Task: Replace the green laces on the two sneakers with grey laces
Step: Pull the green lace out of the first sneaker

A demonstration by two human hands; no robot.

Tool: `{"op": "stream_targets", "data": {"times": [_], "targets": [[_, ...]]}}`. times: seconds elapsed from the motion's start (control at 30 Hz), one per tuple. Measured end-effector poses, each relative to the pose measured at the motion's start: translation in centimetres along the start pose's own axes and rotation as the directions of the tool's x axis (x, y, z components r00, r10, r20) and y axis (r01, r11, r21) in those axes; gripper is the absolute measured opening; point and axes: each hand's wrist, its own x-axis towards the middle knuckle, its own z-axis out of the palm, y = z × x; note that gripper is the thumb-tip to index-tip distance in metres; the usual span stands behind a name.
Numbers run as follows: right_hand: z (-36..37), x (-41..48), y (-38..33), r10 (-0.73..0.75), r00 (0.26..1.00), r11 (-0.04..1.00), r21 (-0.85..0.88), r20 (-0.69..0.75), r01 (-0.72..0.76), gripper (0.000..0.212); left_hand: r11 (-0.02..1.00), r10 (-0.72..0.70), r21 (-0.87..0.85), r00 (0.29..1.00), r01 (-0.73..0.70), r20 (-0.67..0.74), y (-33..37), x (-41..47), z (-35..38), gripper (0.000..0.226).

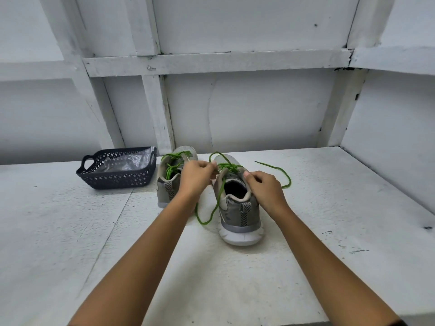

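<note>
Two grey sneakers stand heel-toward-viewer on the white desk, side by side, so the eyelets are easy to reach from above.

- Near sneaker: its green lace is already slack. One strand loops down onto the desk at its left, and the other end trails off to the right.
- Left grip: closed in a pinch on that lace by the upper eyelets, probably to draw it out.
- Right grip: fingers curled over the shoe's collar, probably bracing it against the pull.
- Far sneaker: its lace is threaded but loose on top.
- Dark basket: just left of the far sneaker, with a clear plastic bag inside.
- Grey laces: not visible. Cannot tell whether the bag holds them.
</note>
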Motion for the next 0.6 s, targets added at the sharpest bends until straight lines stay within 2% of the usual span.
{"op": "stream_targets", "data": {"times": [0.1,0.17,0.2,0.23,0.3,0.37,0.43,0.5,0.57,0.6], "targets": [[-0.1,0.1,0.0,-0.002,1.0,1.0,-0.003,0.005,0.002,0.032,0.955,-0.139,-0.27,0.989,0.123,-0.04,1.9,1.7,-1.1,0.028],[-0.1,0.1,0.0,-0.003,1.0,1.0,-0.004,0.005,0.003,0.034,0.844,-0.256,-0.483,0.967,0.233,0.019,3.0,2.2,-1.7,0.028],[-0.1,0.1,0.0,-0.003,1.0,1.0,-0.005,0.004,0.003,0.035,0.823,-0.266,-0.507,0.963,0.254,0.051,3.1,2.3,-1.8,0.029],[-0.1,0.1,0.0,-0.003,1.0,1.0,-0.005,0.002,0.003,0.036,0.851,-0.255,-0.458,0.964,0.258,0.069,2.9,2.3,-1.8,0.03],[-0.1,0.0,0.0,-0.006,1.0,1.0,-0.008,0.003,0.006,0.036,0.937,-0.224,-0.255,0.97,0.24,0.091,2.1,1.5,-1.4,0.033],[-0.1,0.0,0.0,-0.008,1.0,1.0,-0.015,0.003,0.008,0.036,0.981,-0.175,-0.064,0.977,0.184,0.122,1.0,0.4,-0.9,0.026],[-0.1,0.0,0.0,-0.006,1.0,1.0,-0.015,0.004,0.006,0.035,0.996,-0.094,0.002,0.99,0.094,0.109,0.3,0.0,-0.5,0.017],[-0.1,0.0,0.0,-0.003,1.0,1.0,-0.012,0.004,0.003,0.036,0.997,-0.052,-0.05,0.996,0.056,0.069,0.6,0.0,-0.6,0.018],[-0.1,0.1,-0.1,-0.001,1.0,1.0,-0.01,0.003,0.001,0.038,0.956,-0.095,-0.275,0.995,0.097,0.021,1.7,0.4,-1.1,0.02],[-0.1,0.0,-0.1,-0.001,1.0,1.0,-0.01,0.002,0.001,0.039,0.905,-0.137,-0.409,0.991,0.121,-0.01,2.4,0.8,-1.6,0.02]]}}
